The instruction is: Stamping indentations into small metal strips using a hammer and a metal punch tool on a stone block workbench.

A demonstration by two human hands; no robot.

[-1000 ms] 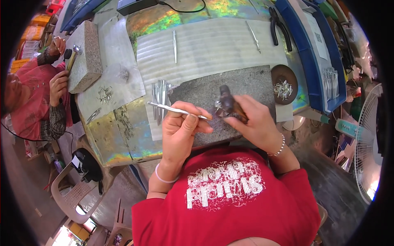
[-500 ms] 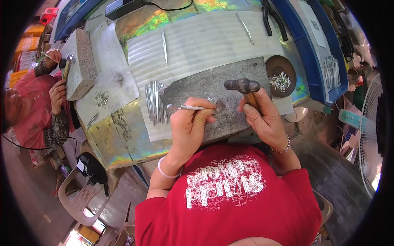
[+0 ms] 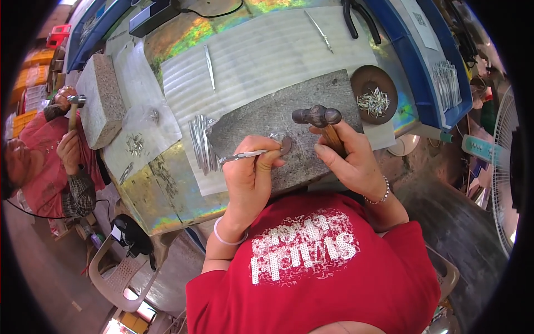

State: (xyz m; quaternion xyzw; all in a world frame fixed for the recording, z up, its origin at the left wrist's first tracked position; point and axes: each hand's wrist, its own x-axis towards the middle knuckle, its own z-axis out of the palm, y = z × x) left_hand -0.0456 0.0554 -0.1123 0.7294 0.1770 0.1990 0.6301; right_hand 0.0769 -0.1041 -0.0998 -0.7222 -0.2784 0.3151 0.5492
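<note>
A: Left grip, quick?

B: Left grip (image 3: 250, 164) pinches a slim silver metal piece (image 3: 241, 157) above the grey stone slab (image 3: 303, 161). Fingers hide the piece's inner tip, can't see it.

A: Right?

B: Right grip (image 3: 347, 153) is wrapped round the wooden handle of a dark-headed hammer (image 3: 317, 116). Head hangs over the slab, blocking the view of a patch of it.

A: What's crowding them?

B: Dark round disc (image 3: 286, 146) on the slab, right by the left grip, partly covered by it. Bundle of silver metal strips (image 3: 201, 145) at the slab's left end. Brown round dish (image 3: 391, 89) near its right end, small silver slivers (image 3: 374, 102) inside.

A: Rest of the desk (image 3: 153, 186)?

B: White foam sheet (image 3: 250, 72), two slim silver pieces lying well apart on it. Black-handled pliers (image 3: 349, 19) near a long blue plastic bin (image 3: 414, 72). Far left, a co-worker in pink (image 3: 41, 178) holds another hammer (image 3: 73, 114) beside a speckled granite block (image 3: 100, 103).

A: Writing?

B: White lettering (image 3: 303, 253) across the wearer's red shirt (image 3: 356, 292); white paper label (image 3: 421, 25) with a dark square code at the blue bin.
</note>
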